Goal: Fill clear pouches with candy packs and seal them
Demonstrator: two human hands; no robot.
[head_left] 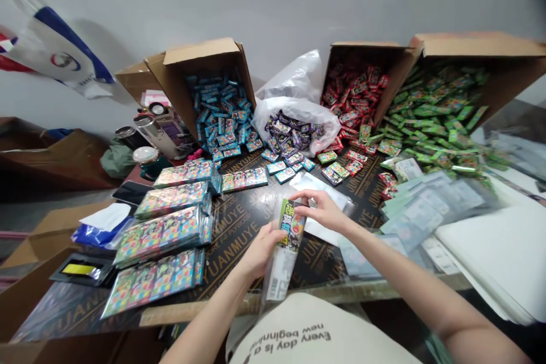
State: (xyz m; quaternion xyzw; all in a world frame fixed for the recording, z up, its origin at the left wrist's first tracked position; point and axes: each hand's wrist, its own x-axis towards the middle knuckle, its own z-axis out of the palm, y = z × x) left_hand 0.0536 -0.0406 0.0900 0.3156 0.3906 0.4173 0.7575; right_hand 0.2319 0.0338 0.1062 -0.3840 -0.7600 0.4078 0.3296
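Observation:
My left hand point(262, 250) is closed around a clear plastic sleeve point(279, 270) with a barcode on its lower part, held in front of my body. Small printed packets point(290, 226), green at the top and blue beneath, sit in the sleeve's upper part. My right hand point(322, 210) has its bent fingers closed on the upper end of these packets; the exact fingertip contact is partly hidden. On the table beyond lie loose blue packets point(285, 174) and a green-red pair point(335, 173). A white plastic sheet point(318, 185) lies under my right wrist.
Tilted cartons hold blue packets point(224, 111), red packets point(356, 94) and green packets point(443, 108). A white bag holds purple packets point(294, 132). Filled sleeves point(160, 233) are stacked at left, near a tumbler point(149, 162). Clear sleeves point(430, 207) and white sheets point(495, 256) lie right.

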